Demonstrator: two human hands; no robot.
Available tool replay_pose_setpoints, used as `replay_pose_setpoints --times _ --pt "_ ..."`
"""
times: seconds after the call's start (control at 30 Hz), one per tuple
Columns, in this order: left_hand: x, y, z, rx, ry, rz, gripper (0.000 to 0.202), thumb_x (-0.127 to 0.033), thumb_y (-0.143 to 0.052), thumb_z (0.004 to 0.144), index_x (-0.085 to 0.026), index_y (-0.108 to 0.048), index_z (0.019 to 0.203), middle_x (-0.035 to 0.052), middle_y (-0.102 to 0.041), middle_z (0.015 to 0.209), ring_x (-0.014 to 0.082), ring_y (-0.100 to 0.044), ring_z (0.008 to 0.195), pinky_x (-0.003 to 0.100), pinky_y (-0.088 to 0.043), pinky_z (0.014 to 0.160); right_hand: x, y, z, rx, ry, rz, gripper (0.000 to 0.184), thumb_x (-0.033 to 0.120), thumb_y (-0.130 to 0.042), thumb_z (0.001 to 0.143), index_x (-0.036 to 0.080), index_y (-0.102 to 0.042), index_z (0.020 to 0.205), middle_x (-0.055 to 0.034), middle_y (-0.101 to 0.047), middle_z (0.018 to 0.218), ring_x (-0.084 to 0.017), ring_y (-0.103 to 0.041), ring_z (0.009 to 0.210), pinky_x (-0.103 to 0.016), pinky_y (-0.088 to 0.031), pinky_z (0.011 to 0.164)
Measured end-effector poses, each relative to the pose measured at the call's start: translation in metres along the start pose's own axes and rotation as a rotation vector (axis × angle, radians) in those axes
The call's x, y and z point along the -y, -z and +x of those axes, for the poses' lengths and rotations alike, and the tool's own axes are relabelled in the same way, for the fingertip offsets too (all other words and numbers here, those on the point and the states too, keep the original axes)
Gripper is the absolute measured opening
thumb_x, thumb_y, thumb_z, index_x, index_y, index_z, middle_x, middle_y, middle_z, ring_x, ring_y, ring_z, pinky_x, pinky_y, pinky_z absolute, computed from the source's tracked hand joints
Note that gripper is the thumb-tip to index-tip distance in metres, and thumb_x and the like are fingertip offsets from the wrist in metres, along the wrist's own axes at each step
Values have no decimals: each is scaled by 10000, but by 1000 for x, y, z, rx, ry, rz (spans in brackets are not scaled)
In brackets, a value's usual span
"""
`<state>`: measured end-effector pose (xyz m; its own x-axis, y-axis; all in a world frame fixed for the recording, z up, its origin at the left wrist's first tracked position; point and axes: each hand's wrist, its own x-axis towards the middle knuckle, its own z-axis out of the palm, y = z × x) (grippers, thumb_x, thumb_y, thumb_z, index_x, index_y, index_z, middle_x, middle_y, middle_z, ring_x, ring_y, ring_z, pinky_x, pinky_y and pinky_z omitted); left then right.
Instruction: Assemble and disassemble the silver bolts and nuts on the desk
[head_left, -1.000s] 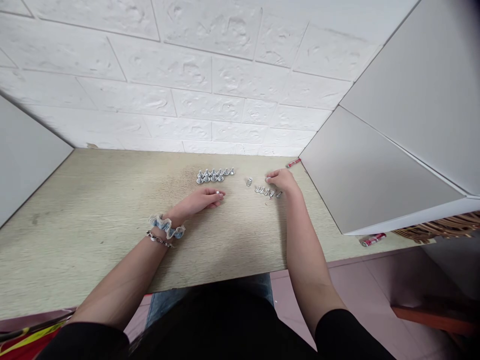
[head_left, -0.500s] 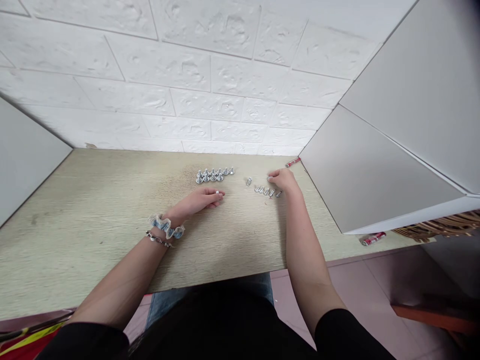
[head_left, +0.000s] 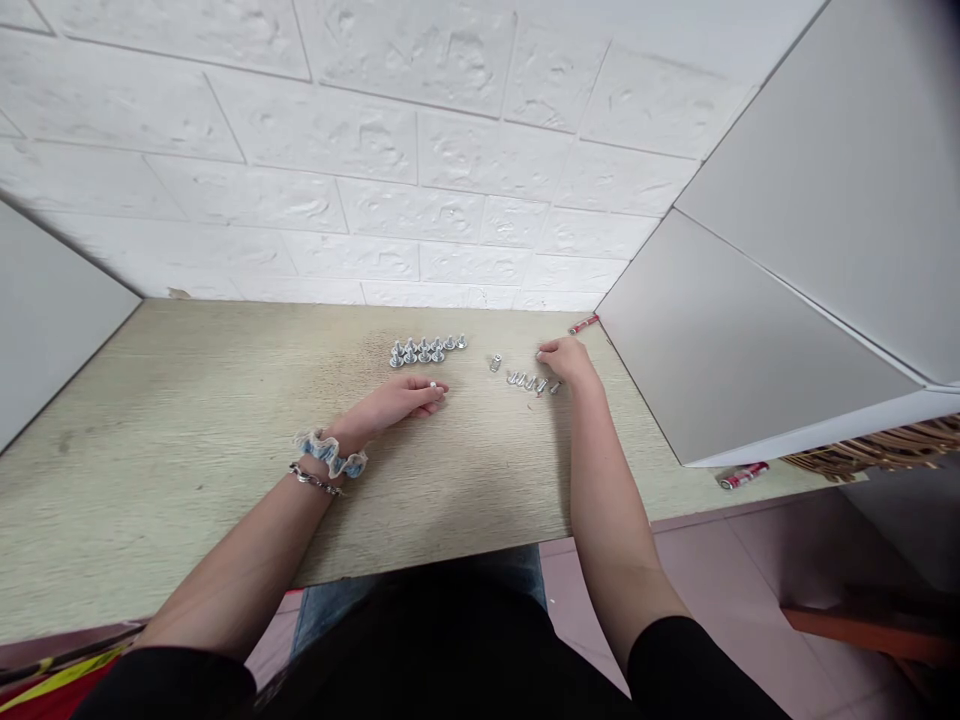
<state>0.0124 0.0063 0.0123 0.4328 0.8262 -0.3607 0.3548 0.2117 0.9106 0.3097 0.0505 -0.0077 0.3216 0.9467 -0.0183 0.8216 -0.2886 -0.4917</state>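
Observation:
My left hand (head_left: 401, 400) rests palm down on the wooden table (head_left: 187, 440), its fingers lying loosely together and holding nothing, just in front of a cluster of several silver flanged screws (head_left: 426, 350). My right hand (head_left: 566, 360) sits further right with its fingers curled and pinched at the table surface, right beside a short row of small silver nuts (head_left: 532, 383). What the fingertips pinch is too small to make out. One single silver piece (head_left: 495, 363) stands apart between the two groups.
A white brick wall runs along the back. A grey panel (head_left: 735, 350) slopes down at the right, another grey panel (head_left: 45, 330) at the left. A red pen (head_left: 583, 324) lies at the back right corner, another red item (head_left: 742, 476) at the table's right edge.
Almost nothing has moved. My right hand's fingers shifted slightly at the row of nuts; the left hand stays still.

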Motion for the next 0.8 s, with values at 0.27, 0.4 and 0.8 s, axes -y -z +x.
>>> replay_pose_setpoints --times 0.27,0.4,0.8 --pt "-3 -1 -2 -11 -8 -5 400 -437 -607 709 -151 -645 986 24 -616 760 123 -538 725 231 -416 649 5 3 -2 5 3 -33 324 295 -439 826 122 -705 894 -100 -693 909 -172 -606 884 -229 -408 767" --pt "-2 -1 -2 -5 -6 -4 405 -439 -605 714 -150 -640 994 26 -616 773 121 -537 730 224 -419 652 8 2 -4 7 -2 -54 329 353 -562 749 132 -687 959 -99 -680 980 -187 -595 941 -232 -407 805" --pt "1 0 0 1 -14 9 430 -462 -605 708 -158 -637 1010 33 -623 824 125 -544 753 226 -429 671 4 -4 2 -2 -1 -114 242 157 -539 689 137 -698 870 -88 -688 912 -183 -603 906 -231 -416 804"
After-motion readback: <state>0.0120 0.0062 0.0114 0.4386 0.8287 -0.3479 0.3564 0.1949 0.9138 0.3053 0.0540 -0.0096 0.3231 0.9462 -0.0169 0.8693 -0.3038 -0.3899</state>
